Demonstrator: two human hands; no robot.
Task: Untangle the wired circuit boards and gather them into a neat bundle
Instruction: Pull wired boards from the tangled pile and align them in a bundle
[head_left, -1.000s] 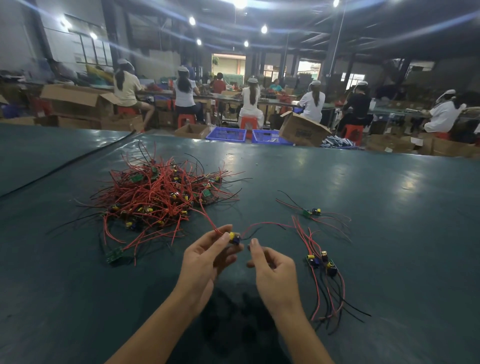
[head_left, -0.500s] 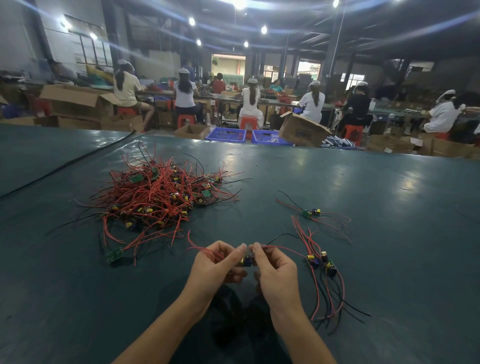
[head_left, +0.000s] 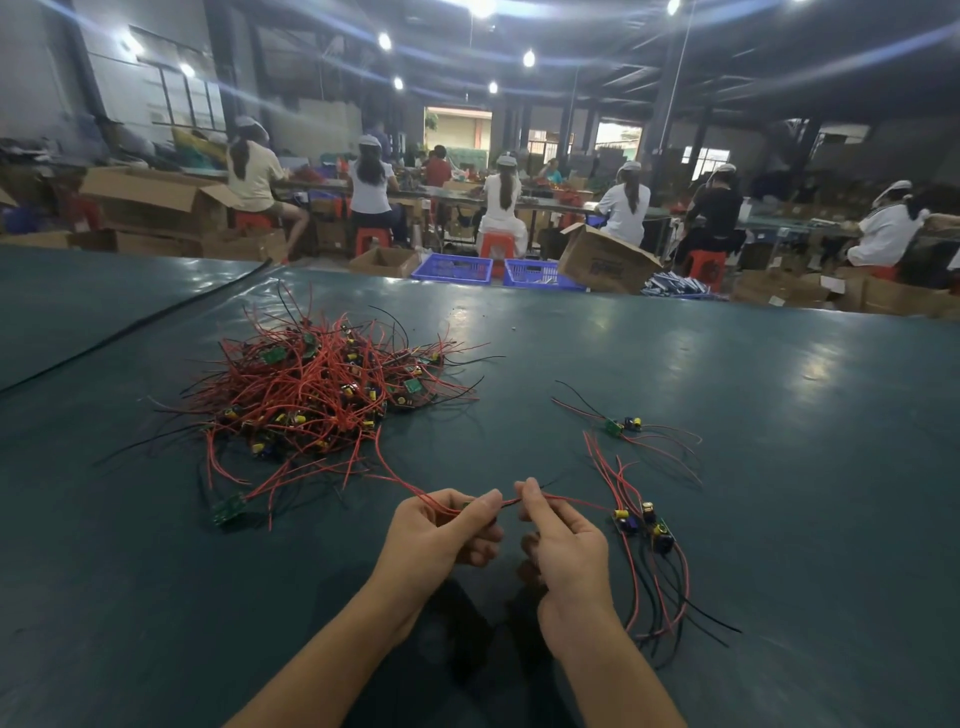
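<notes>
A tangled heap of small green circuit boards with red and black wires lies on the dark green table at the left. My left hand pinches one board, mostly hidden in its fingers, with red wires trailing back toward the heap. My right hand pinches the red wires of the same board a short way to the right. Beside my right hand lies a small sorted bundle of boards with wires laid lengthwise. A single wired board rests farther back.
One loose board sits at the heap's near edge. A black cable crosses the table's far left. Beyond the far edge are blue crates, cardboard boxes and several seated people at benches.
My hands drew the board toward me, then spread slightly apart, stretching its red wires between them. The heap and the sorted bundle stayed where they were.
</notes>
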